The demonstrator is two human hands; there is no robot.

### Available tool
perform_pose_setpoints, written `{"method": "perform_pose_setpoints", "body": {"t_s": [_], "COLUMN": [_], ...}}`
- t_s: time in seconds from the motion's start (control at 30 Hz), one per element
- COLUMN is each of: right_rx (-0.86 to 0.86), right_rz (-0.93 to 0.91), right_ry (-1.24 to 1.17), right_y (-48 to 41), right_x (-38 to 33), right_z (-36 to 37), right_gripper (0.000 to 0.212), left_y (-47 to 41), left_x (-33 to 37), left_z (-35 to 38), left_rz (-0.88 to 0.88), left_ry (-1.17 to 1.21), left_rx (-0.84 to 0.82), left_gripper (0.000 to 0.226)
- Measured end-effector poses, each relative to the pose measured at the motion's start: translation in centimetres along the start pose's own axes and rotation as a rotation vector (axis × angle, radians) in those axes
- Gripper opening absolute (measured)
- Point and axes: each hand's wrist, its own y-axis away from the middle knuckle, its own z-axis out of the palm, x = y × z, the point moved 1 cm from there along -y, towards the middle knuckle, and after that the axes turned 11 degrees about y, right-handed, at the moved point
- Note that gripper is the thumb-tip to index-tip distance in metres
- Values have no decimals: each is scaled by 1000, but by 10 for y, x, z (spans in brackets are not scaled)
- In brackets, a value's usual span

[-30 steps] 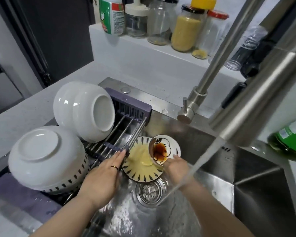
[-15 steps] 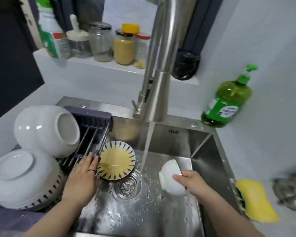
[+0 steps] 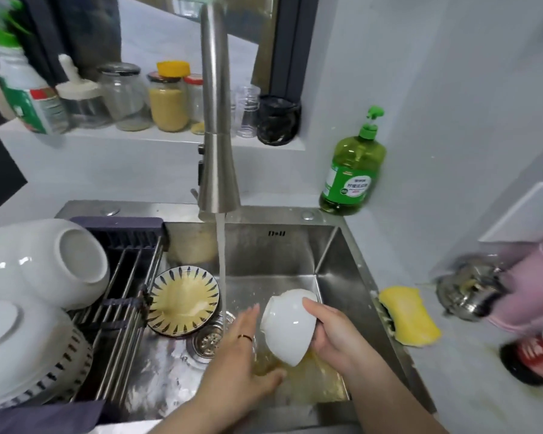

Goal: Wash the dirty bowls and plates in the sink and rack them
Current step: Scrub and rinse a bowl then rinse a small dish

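My right hand (image 3: 333, 333) grips a small white bowl (image 3: 287, 327), tipped mouth-down over the sink (image 3: 342, 255), with yellowish water spilling beneath it. My left hand (image 3: 242, 355) is beside the bowl on its left, fingers straight and reaching into its mouth. A yellow plate with dark blue rim marks (image 3: 182, 300) leans in the sink against the rack (image 3: 123, 308). Water runs from the steel faucet (image 3: 217, 151) just left of the bowl. Two white bowls (image 3: 44, 261) and a patterned bowl (image 3: 22, 352) sit upside down on the rack.
A yellow sponge (image 3: 408, 314) lies on the counter right of the sink, with a green soap bottle (image 3: 353, 170) behind. Jars (image 3: 168, 98) line the back ledge. A steel scrubber (image 3: 467, 286), a pink object and a red-labelled bottle (image 3: 533, 355) crowd the right counter. The drain strainer (image 3: 206, 339) sits mid-sink.
My left hand left the yellow plate and moved right to the white bowl. My right hand lifted the bowl and tipped it, pouring out yellowish liquid.
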Motion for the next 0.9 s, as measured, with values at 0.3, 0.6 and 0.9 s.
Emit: {"method": "perform_pose_setpoints", "body": {"t_s": [0.3,0.6,0.9], "right_rx": [-4,888,943], "right_rz": [-46,-359,102], "right_ry": [34,726,1112], "right_y": [20,21,3], "right_x": [-3,-33,-32], "right_z": [0,-88,-143], "right_gripper": [15,15,60], "left_y": [-24,-31,-24], "left_x": [9,-4,-2], "left_z": [34,17,5], "left_rz": [32,-350,-475], "left_ry": [197,813,1307], "left_rx": [120,179,63], "left_gripper": [84,28,11]}}
